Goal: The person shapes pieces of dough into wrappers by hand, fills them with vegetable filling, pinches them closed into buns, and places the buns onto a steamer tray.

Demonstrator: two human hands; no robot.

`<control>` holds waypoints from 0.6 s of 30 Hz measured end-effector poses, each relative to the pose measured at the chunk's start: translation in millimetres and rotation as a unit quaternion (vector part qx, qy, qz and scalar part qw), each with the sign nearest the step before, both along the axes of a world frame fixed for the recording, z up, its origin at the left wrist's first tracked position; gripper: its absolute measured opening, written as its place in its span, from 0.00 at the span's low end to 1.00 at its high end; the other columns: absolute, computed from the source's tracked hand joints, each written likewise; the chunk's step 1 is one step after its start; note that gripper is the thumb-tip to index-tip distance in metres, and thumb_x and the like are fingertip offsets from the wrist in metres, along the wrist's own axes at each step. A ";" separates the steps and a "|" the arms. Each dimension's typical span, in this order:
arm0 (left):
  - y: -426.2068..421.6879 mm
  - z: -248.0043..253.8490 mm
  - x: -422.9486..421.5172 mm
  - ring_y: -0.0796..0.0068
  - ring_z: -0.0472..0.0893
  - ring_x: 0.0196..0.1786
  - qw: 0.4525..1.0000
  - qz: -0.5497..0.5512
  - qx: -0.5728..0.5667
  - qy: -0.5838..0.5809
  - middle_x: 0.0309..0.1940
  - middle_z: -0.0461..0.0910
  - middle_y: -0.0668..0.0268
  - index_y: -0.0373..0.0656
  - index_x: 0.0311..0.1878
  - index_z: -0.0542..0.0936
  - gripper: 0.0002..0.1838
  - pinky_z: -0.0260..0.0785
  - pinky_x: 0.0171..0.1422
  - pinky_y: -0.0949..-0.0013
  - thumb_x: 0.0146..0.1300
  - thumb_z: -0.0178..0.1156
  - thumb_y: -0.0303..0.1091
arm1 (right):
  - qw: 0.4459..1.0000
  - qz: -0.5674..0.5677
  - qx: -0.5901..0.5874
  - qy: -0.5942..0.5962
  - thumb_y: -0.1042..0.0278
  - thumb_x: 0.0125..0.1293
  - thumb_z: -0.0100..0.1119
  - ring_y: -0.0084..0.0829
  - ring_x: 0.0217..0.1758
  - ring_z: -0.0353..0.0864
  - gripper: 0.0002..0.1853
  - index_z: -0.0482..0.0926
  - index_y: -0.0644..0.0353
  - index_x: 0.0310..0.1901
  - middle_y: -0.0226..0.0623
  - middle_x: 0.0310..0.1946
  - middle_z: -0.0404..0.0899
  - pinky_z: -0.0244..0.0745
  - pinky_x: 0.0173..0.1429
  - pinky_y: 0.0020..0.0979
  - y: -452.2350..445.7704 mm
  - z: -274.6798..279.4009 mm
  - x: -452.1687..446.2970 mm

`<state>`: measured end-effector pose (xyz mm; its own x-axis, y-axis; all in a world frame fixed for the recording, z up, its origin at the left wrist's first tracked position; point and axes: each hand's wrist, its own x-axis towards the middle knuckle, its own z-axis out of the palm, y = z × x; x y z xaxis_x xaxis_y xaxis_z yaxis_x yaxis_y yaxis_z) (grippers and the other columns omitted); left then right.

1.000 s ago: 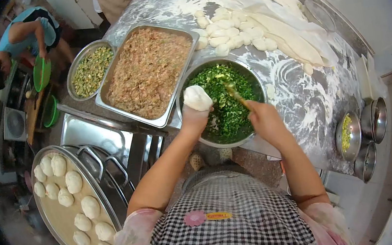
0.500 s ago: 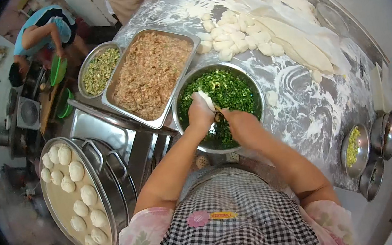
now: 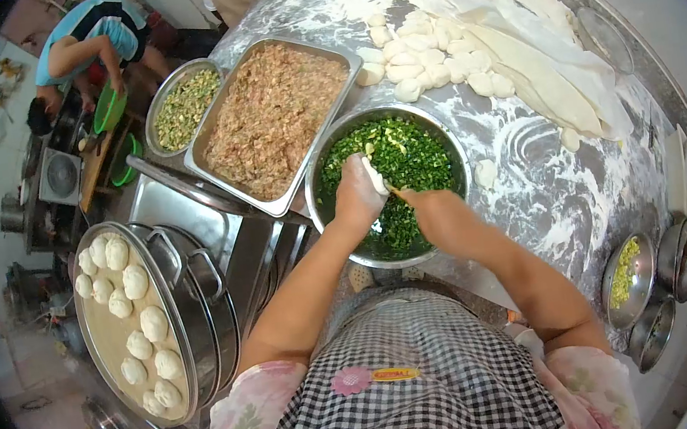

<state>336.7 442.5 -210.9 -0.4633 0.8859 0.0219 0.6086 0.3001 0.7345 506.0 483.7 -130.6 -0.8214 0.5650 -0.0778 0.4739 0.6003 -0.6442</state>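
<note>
A steel bowl of chopped green leaves with yellow bits stands in front of me. Over its near half, my left hand is closed around a white dough wrapper, whose edge shows beside the thumb. My right hand grips a thin yellowish stick or spatula, its tip close to the wrapper. Most of the tool is hidden by the fingers, and I cannot tell whether the tip touches the dough. What lies inside the wrapper is hidden too.
Left of the bowl are a tray of minced filling and a basin of chopped vegetables. A steamer holds several buns. Dough pieces and a dough sheet lie on the floured table. A person bends at far left.
My right hand and its tool have drawn slightly right, away from the wrapper. My left hand still holds the dough over the bowl. The whole view has shifted a little.
</note>
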 end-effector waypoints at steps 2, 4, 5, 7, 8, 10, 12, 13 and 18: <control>1.8 4.0 -0.6 0.47 0.75 0.45 0.999 0.007 -0.026 -0.036 0.42 0.72 0.44 0.35 0.52 0.63 0.31 0.69 0.51 0.58 0.47 0.68 0.30 | 1.000 -0.009 0.022 0.008 0.81 0.56 0.44 0.50 0.28 0.78 0.20 0.76 0.65 0.51 0.58 0.27 0.76 0.71 0.34 0.44 16.4 13.2 16.7; 2.3 -4.3 -5.3 0.44 0.75 0.47 1.000 -0.004 -0.017 -0.024 0.44 0.72 0.44 0.38 0.52 0.62 0.31 0.69 0.51 0.55 0.46 0.68 0.31 | 0.996 -0.044 0.072 0.024 0.81 0.56 0.44 0.49 0.28 0.78 0.20 0.76 0.61 0.51 0.55 0.26 0.76 0.71 0.33 0.43 24.9 13.4 22.6; 0.2 -7.7 -5.8 0.43 0.75 0.48 1.000 -0.012 -0.015 -0.018 0.45 0.72 0.44 0.39 0.52 0.62 0.32 0.69 0.50 0.53 0.45 0.68 0.32 | 0.999 -0.043 0.031 0.011 0.81 0.56 0.44 0.50 0.28 0.78 0.20 0.76 0.61 0.51 0.55 0.26 0.76 0.71 0.33 0.43 22.2 3.8 20.4; 0.4 2.5 -2.9 0.42 0.75 0.48 0.998 -0.025 -0.049 -0.007 0.48 0.70 0.43 0.39 0.54 0.61 0.32 0.69 0.51 0.53 0.47 0.66 0.31 | 0.998 -0.044 -0.046 -0.009 0.80 0.56 0.44 0.50 0.29 0.78 0.20 0.77 0.61 0.51 0.55 0.27 0.76 0.71 0.34 0.44 15.9 -14.1 4.9; 0.0 2.0 -1.7 0.42 0.75 0.48 0.998 -0.024 -0.053 0.003 0.49 0.69 0.43 0.39 0.55 0.61 0.32 0.69 0.51 0.53 0.48 0.65 0.31 | 0.996 -0.020 -0.073 0.047 0.80 0.57 0.45 0.51 0.29 0.77 0.20 0.75 0.63 0.52 0.56 0.27 0.76 0.71 0.34 0.43 2.4 -7.1 -2.1; -6.1 2.9 1.3 0.42 0.74 0.49 0.999 -0.027 -0.033 0.013 0.51 0.68 0.43 0.40 0.56 0.62 0.32 0.68 0.52 0.52 0.49 0.65 0.31 | 0.997 -0.044 -0.061 0.015 0.80 0.57 0.45 0.51 0.29 0.77 0.21 0.74 0.63 0.54 0.57 0.27 0.75 0.71 0.34 0.43 -15.6 1.3 -3.6; -8.4 9.4 5.0 0.42 0.74 0.49 0.999 -0.038 -0.005 0.010 0.50 0.69 0.44 0.40 0.56 0.62 0.32 0.68 0.51 0.53 0.48 0.65 0.31 | 0.997 -0.059 -0.039 -0.013 0.80 0.57 0.45 0.51 0.29 0.77 0.22 0.73 0.62 0.55 0.57 0.26 0.76 0.71 0.35 0.43 -18.7 3.9 2.6; -8.2 12.9 6.1 0.42 0.74 0.49 0.999 -0.043 0.010 0.009 0.50 0.69 0.44 0.40 0.55 0.62 0.32 0.68 0.51 0.53 0.48 0.65 0.30 | 0.999 -0.037 -0.035 -0.013 0.80 0.57 0.45 0.52 0.29 0.77 0.22 0.73 0.63 0.55 0.57 0.26 0.76 0.71 0.35 0.44 -13.0 11.6 9.1; -7.4 -4.2 -3.0 0.44 0.74 0.49 0.997 -0.070 -0.037 -0.016 0.49 0.69 0.45 0.39 0.55 0.63 0.34 0.69 0.52 0.54 0.45 0.67 0.31 | 0.995 -0.044 -0.084 -0.040 0.80 0.58 0.45 0.53 0.29 0.77 0.20 0.73 0.63 0.53 0.56 0.26 0.76 0.71 0.36 0.45 10.4 19.0 20.0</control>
